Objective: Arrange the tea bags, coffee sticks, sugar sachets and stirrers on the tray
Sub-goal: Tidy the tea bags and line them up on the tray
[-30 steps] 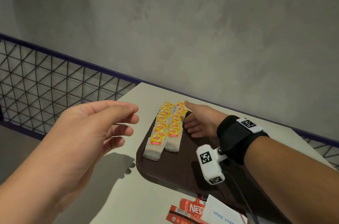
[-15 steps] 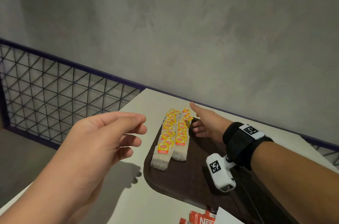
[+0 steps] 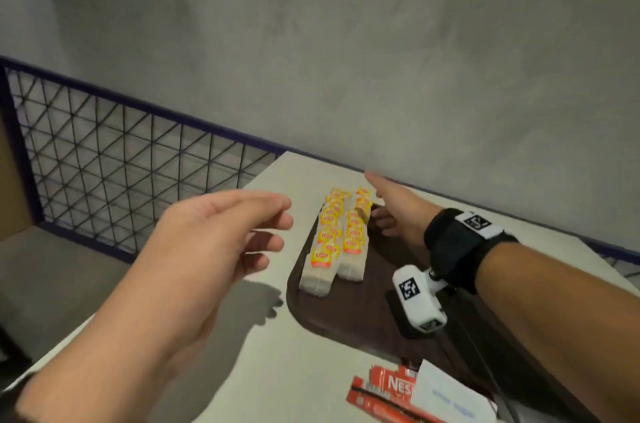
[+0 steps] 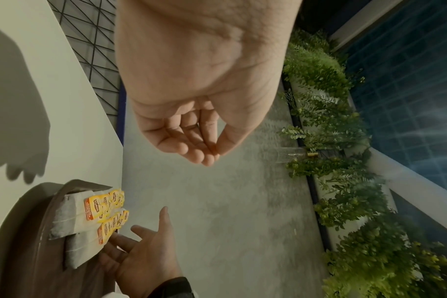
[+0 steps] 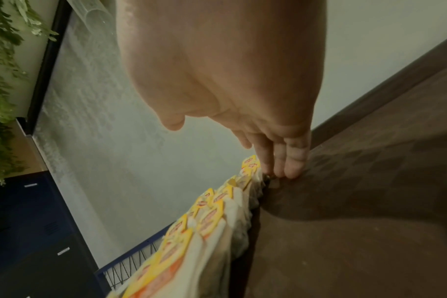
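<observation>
Two rows of yellow-tagged tea bags (image 3: 334, 242) lie along the left side of the dark brown tray (image 3: 346, 315). My right hand (image 3: 384, 211) lies flat on the tray, its straight fingers (image 5: 291, 161) touching the far end of the right row (image 5: 217, 203). My left hand (image 3: 277, 232) hovers over the table left of the tray, fingers loosely curled around nothing (image 4: 204, 149). Red coffee sticks (image 3: 381, 391) and a white sugar sachet (image 3: 446, 398) lie off the tray at the near edge. No stirrers show.
The white table (image 3: 277, 370) ends at a grey wall (image 3: 346, 58) just behind the tray. A dark wire-mesh railing (image 3: 121, 162) runs along the table's left side. The tray's right half (image 5: 357, 211) is bare.
My right hand's fingers have drawn in against the far end of the right tea bag row. The left hand still hovers, a little nearer the tray.
</observation>
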Demonstrator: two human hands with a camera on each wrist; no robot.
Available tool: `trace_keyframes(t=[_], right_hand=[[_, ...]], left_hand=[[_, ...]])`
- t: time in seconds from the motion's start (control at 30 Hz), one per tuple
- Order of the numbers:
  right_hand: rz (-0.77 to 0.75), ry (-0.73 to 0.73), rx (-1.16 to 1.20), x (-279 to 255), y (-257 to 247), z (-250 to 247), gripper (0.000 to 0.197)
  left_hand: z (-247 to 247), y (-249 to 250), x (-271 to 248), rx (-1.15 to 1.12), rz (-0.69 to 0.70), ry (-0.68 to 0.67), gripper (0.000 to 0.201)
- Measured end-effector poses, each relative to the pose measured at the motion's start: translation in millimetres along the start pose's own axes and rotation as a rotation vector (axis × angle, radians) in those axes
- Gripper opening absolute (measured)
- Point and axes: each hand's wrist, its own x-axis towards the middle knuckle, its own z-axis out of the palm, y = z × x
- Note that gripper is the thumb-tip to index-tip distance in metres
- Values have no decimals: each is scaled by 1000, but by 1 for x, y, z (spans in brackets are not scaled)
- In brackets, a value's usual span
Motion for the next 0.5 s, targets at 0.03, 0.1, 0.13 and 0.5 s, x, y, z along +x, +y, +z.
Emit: trace_keyframes(t=[0.03,0.1,0.13,0.5], right_hand=[[-25,-4,-43,-3,-1,-1,66],[-122,-10,-256,-11,-2,-6,65],[-199,11,-434,-19,-5,-10,68],[-511,-759,-1083,-249,-29,23,40]], left_hand=[[-1,-1,1,19,-5,14,11],[-2,-2,0,39,-7,21,10],[-3,-1,-1,46,-1,9,10],[-22,11,-2,-2,52,-21,4]])
